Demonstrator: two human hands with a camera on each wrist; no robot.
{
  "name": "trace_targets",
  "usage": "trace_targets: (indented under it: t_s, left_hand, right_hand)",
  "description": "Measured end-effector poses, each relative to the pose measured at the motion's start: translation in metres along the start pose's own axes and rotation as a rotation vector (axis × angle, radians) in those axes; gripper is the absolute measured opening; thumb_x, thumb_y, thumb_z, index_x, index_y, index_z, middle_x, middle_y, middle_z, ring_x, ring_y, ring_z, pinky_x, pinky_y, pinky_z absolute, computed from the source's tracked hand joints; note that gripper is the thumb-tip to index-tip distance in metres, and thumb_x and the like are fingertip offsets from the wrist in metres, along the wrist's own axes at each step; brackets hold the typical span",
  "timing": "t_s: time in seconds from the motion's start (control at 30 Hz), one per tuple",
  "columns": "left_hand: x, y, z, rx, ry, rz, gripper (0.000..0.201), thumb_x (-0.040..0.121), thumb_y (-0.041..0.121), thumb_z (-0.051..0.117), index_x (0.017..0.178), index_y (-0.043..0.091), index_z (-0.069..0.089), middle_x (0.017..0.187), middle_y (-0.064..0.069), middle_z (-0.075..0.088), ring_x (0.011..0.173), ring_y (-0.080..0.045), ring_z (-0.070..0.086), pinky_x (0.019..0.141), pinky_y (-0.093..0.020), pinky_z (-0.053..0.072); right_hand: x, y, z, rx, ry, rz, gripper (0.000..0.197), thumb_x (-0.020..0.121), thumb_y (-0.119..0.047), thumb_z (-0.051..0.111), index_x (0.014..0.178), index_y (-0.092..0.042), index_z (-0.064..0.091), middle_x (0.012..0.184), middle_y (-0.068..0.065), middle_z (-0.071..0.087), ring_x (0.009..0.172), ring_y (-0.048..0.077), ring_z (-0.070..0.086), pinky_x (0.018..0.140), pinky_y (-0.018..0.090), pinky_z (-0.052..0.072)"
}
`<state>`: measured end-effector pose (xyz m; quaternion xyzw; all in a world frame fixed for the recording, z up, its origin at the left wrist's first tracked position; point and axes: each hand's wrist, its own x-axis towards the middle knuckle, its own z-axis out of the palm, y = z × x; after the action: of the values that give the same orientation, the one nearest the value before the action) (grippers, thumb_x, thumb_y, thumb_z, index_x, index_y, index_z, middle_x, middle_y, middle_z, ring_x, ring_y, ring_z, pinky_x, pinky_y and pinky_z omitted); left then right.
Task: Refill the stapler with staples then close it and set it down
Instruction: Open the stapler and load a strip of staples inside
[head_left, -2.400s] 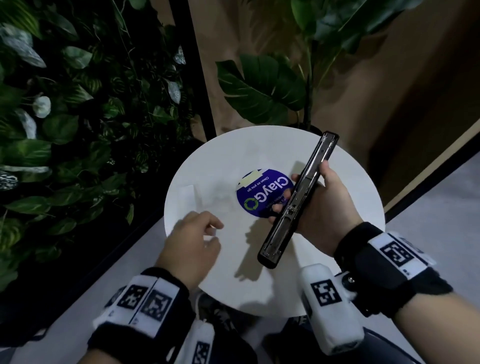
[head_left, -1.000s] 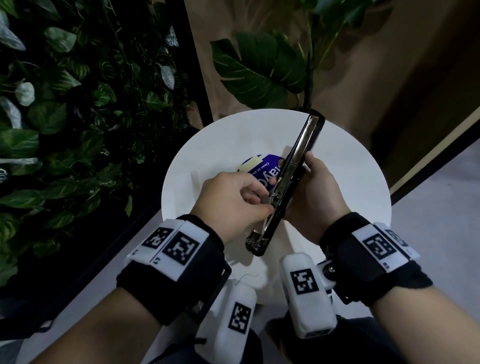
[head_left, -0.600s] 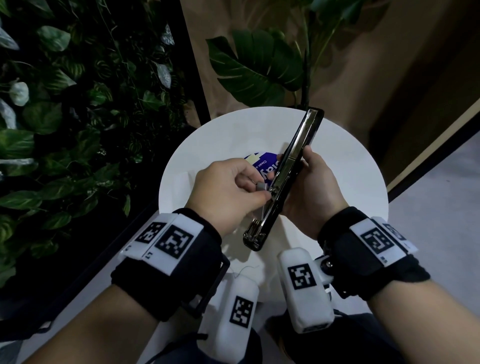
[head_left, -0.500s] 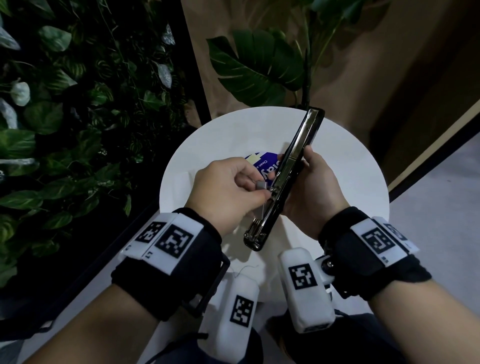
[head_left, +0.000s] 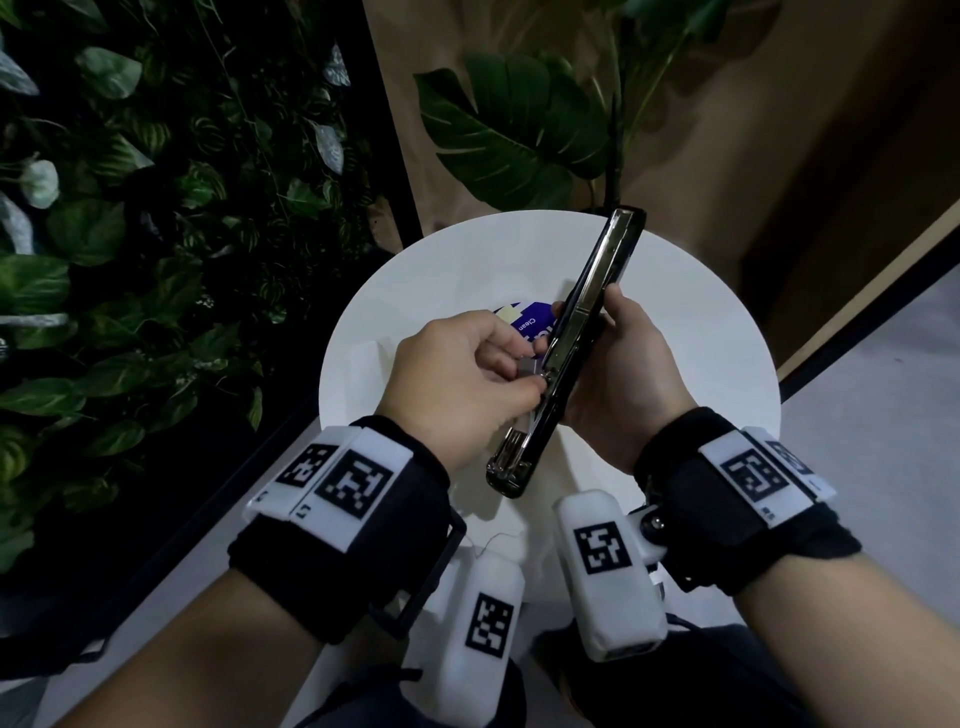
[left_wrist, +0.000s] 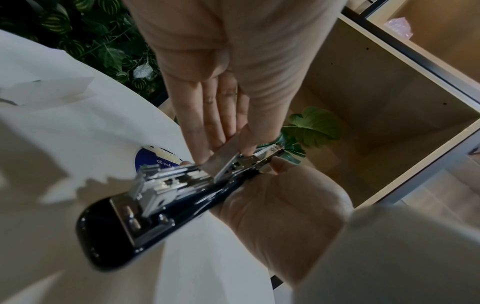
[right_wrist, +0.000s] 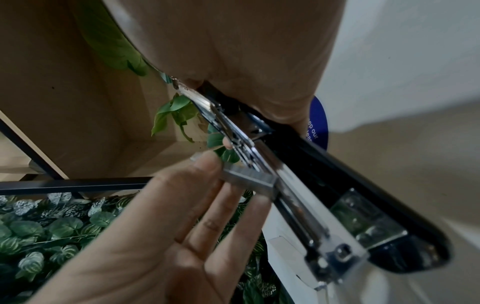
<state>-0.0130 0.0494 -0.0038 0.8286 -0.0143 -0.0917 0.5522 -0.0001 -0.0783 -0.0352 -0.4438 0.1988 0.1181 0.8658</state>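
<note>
My right hand (head_left: 615, 364) grips a black and chrome stapler (head_left: 605, 260) above the round white table (head_left: 701, 364). The stapler is tilted, lid swung open, with its chrome staple channel (right_wrist: 293, 185) facing left. Thumb and fingers of my left hand (head_left: 527, 376) pinch a short strip of staples (right_wrist: 249, 181) and hold it crosswise against the side of that channel. In the left wrist view the strip (left_wrist: 223, 158) rests at an angle on the channel near the middle of the stapler (left_wrist: 166, 197). The stapler's hinge end (head_left: 506, 473) points toward me.
A round blue sticker (head_left: 524, 319) lies on the table under the hands. A small white paper piece (head_left: 371, 356) sits at the table's left side. A leafy green wall (head_left: 130, 260) stands to the left, a large-leaf plant (head_left: 519, 130) behind, and a wooden shelf (left_wrist: 389, 102) beyond.
My left hand left the table and came across to the stapler with the staple strip. In the last half second both hands shifted only slightly.
</note>
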Motion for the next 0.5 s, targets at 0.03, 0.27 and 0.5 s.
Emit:
trace_targets:
  t_s: [0.03, 0.27, 0.5]
  left_hand:
    - [0.0001, -0.0003, -0.0002, 0.001, -0.001, -0.003, 0.013, 0.072, 0.001, 0.074, 0.076, 0.012, 0.068, 0.064, 0.000, 0.059, 0.061, -0.019, 0.058, 0.078, -0.047, 0.060]
    - [0.0009, -0.0027, -0.0008, 0.026, 0.030, -0.003, 0.018, 0.073, 0.004, 0.072, 0.071, 0.022, 0.067, 0.057, 0.009, 0.061, 0.062, -0.020, 0.063, 0.078, -0.046, 0.060]
    - [-0.0003, 0.0008, -0.0020, 0.030, 0.027, 0.004, 0.013, 0.077, 0.002, 0.069, 0.085, 0.013, 0.069, 0.065, 0.006, 0.054, 0.068, -0.025, 0.066, 0.072, -0.047, 0.061]
  right_hand:
    - [0.0000, -0.0002, -0.0001, -0.004, -0.002, -0.002, 0.043, 0.094, -0.051, 0.027, 0.095, -0.014, 0.048, 0.067, 0.005, 0.049, 0.065, 0.023, 0.047, 0.063, 0.031, 0.041]
    - [-0.0002, 0.0000, 0.0008, 0.001, -0.013, -0.004, 0.043, 0.094, -0.051, 0.027, 0.099, -0.014, 0.047, 0.068, 0.006, 0.048, 0.060, 0.021, 0.047, 0.061, 0.030, 0.040]
    - [-0.0014, -0.0006, 0.0029, -0.006, -0.030, -0.012, 0.043, 0.094, -0.050, 0.026, 0.087, -0.015, 0.050, 0.067, 0.005, 0.048, 0.055, 0.019, 0.047, 0.060, 0.030, 0.040]
